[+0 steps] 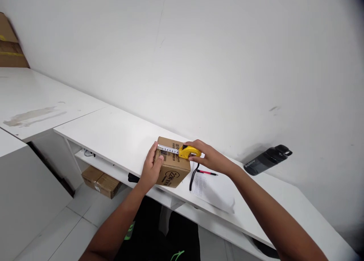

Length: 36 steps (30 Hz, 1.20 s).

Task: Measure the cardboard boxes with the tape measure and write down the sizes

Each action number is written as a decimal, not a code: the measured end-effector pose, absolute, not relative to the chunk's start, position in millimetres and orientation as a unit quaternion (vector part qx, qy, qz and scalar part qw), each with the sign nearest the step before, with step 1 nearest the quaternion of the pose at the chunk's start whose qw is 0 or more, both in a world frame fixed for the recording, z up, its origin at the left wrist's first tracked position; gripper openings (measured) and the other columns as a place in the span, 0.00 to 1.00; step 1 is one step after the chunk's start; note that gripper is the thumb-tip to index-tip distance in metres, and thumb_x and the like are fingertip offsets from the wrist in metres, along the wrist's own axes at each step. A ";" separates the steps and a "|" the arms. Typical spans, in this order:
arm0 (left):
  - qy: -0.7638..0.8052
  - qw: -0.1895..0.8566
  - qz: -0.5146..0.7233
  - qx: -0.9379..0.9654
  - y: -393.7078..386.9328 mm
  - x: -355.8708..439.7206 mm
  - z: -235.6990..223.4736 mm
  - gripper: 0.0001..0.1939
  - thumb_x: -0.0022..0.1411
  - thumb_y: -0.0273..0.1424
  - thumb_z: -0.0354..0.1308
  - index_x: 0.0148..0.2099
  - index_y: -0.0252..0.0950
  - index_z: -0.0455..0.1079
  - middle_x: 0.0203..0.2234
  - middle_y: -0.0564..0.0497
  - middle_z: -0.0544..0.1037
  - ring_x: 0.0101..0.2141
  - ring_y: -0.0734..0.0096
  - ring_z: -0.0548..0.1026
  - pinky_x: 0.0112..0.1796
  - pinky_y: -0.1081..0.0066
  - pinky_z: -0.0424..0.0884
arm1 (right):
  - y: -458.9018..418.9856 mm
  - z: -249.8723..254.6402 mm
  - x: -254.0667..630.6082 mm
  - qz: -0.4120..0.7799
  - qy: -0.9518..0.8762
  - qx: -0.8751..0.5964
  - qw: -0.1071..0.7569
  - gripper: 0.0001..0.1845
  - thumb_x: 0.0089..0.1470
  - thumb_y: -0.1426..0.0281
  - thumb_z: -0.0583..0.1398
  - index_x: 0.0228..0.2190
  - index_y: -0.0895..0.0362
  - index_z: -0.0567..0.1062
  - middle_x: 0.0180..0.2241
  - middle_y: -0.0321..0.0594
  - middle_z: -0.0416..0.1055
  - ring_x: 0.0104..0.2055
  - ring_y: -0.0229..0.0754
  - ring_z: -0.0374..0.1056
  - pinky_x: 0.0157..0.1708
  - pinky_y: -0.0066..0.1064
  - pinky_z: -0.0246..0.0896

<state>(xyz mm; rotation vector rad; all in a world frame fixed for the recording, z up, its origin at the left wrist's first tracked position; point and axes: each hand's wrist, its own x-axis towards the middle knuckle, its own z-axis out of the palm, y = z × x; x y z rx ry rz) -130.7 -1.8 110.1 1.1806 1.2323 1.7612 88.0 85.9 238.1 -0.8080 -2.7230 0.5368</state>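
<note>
A small brown cardboard box (pixel 176 173) with dark print rests on the white desk. My left hand (pixel 152 166) grips its left side, thumb on the top face and fingers by the far left edge. In my right hand (pixel 206 154) is a yellow tape measure (pixel 189 151), held at the box's right edge. Its white blade (pixel 168 150) lies drawn out across the top of the box, with the end at the left edge near my left fingers. A black wrist strap (pixel 194 176) hangs from the tape measure onto the desk.
Right of the box lie a paper sheet (pixel 213 192) with writing and a red and black pen (pixel 207 172). A dark bottle (pixel 267 160) stands farther right by the wall. Another cardboard box (pixel 101 181) sits below the desk; larger boxes (pixel 11 44) are at far left.
</note>
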 end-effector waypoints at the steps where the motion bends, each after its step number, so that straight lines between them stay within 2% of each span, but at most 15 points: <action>1: 0.473 0.336 0.677 0.453 -1.2 -130.8 110.0 0.32 0.67 0.41 0.51 0.69 0.41 0.52 0.66 0.46 0.59 0.64 0.55 0.59 0.63 0.57 0.56 | 86.0 237.6 96.3 0.187 -0.931 -0.287 0.127 0.26 0.59 0.60 0.58 0.59 0.42 0.63 0.54 0.42 0.66 0.53 0.50 0.66 0.54 0.48 0.62; 10: 0.493 0.326 0.674 0.443 0.5 -130.7 114.0 0.30 0.66 0.39 0.52 0.68 0.43 0.55 0.65 0.47 0.62 0.63 0.56 0.61 0.62 0.57 0.58 | 83.8 233.4 117.7 0.186 -0.924 -0.295 0.157 0.26 0.59 0.61 0.57 0.59 0.40 0.62 0.54 0.41 0.66 0.52 0.50 0.66 0.54 0.48 0.62; 16: 0.501 0.283 0.677 0.459 2.5 -131.0 114.6 0.25 0.66 0.37 0.51 0.64 0.43 0.63 0.67 0.51 0.58 0.66 0.59 0.55 0.65 0.60 0.53 | 92.3 225.4 135.7 0.182 -0.918 -0.313 0.163 0.26 0.59 0.62 0.58 0.58 0.41 0.64 0.53 0.41 0.67 0.52 0.50 0.67 0.53 0.49 0.62; 24: 0.502 0.276 0.675 0.464 5.1 -133.2 111.4 0.24 0.67 0.39 0.51 0.64 0.44 0.63 0.66 0.51 0.60 0.65 0.59 0.57 0.64 0.59 0.53 | 101.3 203.7 155.5 0.189 -0.887 -0.333 0.261 0.25 0.58 0.61 0.59 0.57 0.41 0.65 0.52 0.40 0.68 0.52 0.50 0.67 0.52 0.49 0.63; 29: 0.482 0.324 0.674 0.456 4.8 -134.8 111.8 0.29 0.66 0.42 0.53 0.67 0.46 0.56 0.67 0.49 0.57 0.65 0.56 0.57 0.64 0.58 0.55 | 81.5 226.8 124.4 0.176 -0.911 -0.249 0.277 0.24 0.59 0.63 0.58 0.57 0.41 0.65 0.54 0.39 0.68 0.54 0.48 0.66 0.54 0.47 0.63; 33: 0.441 0.353 0.689 0.455 4.7 -133.4 113.4 0.40 0.64 0.42 0.56 0.71 0.49 0.40 0.69 0.47 0.50 0.67 0.58 0.53 0.62 0.59 0.57 | 71.3 245.2 78.1 0.177 -0.933 -0.183 0.254 0.26 0.60 0.64 0.57 0.59 0.41 0.61 0.56 0.39 0.66 0.56 0.48 0.64 0.54 0.46 0.62; 36: 0.423 0.369 0.697 0.447 4.6 -132.7 112.3 0.45 0.63 0.42 0.58 0.72 0.50 0.33 0.69 0.45 0.50 0.66 0.58 0.54 0.62 0.57 0.58 | 71.5 247.5 37.9 0.178 -0.946 -0.157 0.219 0.28 0.61 0.66 0.56 0.61 0.42 0.58 0.56 0.41 0.64 0.56 0.49 0.64 0.54 0.45 0.63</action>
